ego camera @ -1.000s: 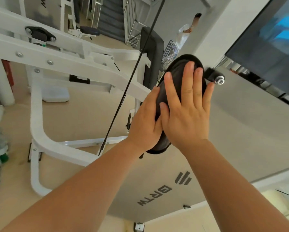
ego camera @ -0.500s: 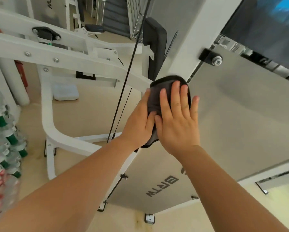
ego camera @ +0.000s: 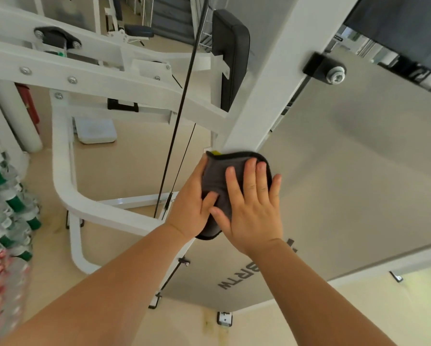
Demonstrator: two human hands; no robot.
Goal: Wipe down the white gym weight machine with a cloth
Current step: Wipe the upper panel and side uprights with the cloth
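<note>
A dark grey cloth (ego camera: 215, 176) with a black hem lies folded over the white upright post (ego camera: 276, 78) of the weight machine, low on the post. My right hand (ego camera: 253, 206) presses flat on the cloth with straight, spread fingers. My left hand (ego camera: 193, 208) cups the cloth's left side against the post's edge, thumb on the cloth; its fingers are hidden behind the post. A grey shroud panel (ego camera: 346, 183) marked BRTW runs to the right of the post.
White frame arms (ego camera: 92, 78) and a curved base tube (ego camera: 67, 196) stand to the left. A black cable (ego camera: 182, 101) runs down beside the post. A black pad (ego camera: 231, 51) sits above. Stacked water bottles (ego camera: 4, 216) line the left edge. A black bolt bracket (ego camera: 326, 69) sticks out upper right.
Both hands have slid the cloth down the white post, away from the black bolt bracket. The view has tilted down with them.
</note>
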